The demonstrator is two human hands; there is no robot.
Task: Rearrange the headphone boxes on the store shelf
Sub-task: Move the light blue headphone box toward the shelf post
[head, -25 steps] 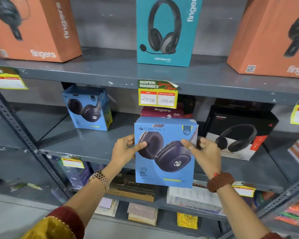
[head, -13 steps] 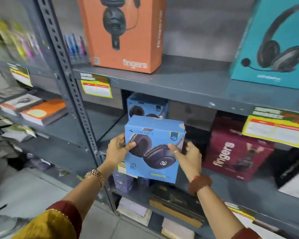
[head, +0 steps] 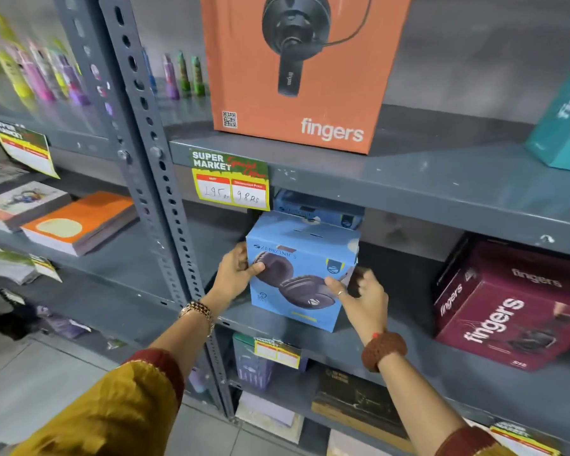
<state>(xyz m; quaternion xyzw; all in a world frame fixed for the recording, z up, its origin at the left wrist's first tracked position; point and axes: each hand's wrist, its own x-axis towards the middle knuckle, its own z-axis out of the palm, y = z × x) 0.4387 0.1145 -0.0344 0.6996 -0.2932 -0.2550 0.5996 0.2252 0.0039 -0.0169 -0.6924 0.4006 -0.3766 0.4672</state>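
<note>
A light blue headphone box point(head: 301, 264) stands upright at the left end of the grey middle shelf point(head: 392, 353). My left hand point(head: 234, 274) grips its left side, thumb on the front face. My right hand point(head: 364, 299) holds its right side, thumb across the front. A second blue box point(head: 320, 210) of the same kind stands right behind it, mostly hidden. A maroon headphone box point(head: 507, 311) lies tilted further right on the same shelf. On the shelf above stand an orange headphone box point(head: 297, 70) and, at the right edge, a teal box point(head: 563, 126).
A perforated grey upright post point(head: 152, 179) stands just left of the box. Books point(head: 76, 222) lie on the neighbouring shelf to the left. A yellow price tag point(head: 231, 182) hangs from the upper shelf edge. Dark and white boxes point(head: 352, 399) fill the lower shelf.
Both hands carried the blue box leftward along the middle shelf and set it down in front of the other blue box. The view swung left with them.
</note>
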